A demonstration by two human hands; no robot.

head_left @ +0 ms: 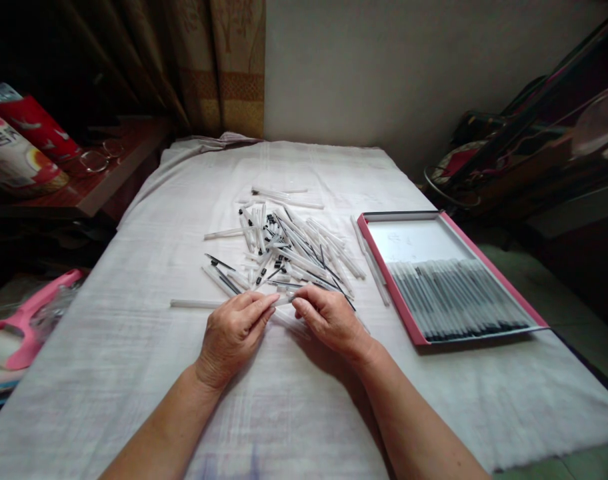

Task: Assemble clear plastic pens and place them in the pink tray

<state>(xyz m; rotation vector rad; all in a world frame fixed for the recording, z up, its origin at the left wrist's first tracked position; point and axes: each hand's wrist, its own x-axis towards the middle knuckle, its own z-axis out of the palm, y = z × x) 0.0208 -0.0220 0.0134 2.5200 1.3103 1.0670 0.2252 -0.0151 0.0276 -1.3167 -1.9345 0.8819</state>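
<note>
My left hand [235, 331] and my right hand [329, 318] meet over the white cloth, both pinching one clear pen tube [284, 301] between their fingertips. Just beyond them lies a loose pile of clear pen barrels and black refills [289, 250]. A single clear tube [194, 304] lies on the cloth to the left of my left hand. To the right stands a pink-edged tray [384, 267] with a neat row of assembled pens [454, 297] in its near half.
The table carries a white cloth [134, 347]. A wooden shelf [99, 187] at the left holds glasses and packets. A pink plastic item [24, 327] lies at the lower left. Clutter and a dark frame [524, 133] stand at the right.
</note>
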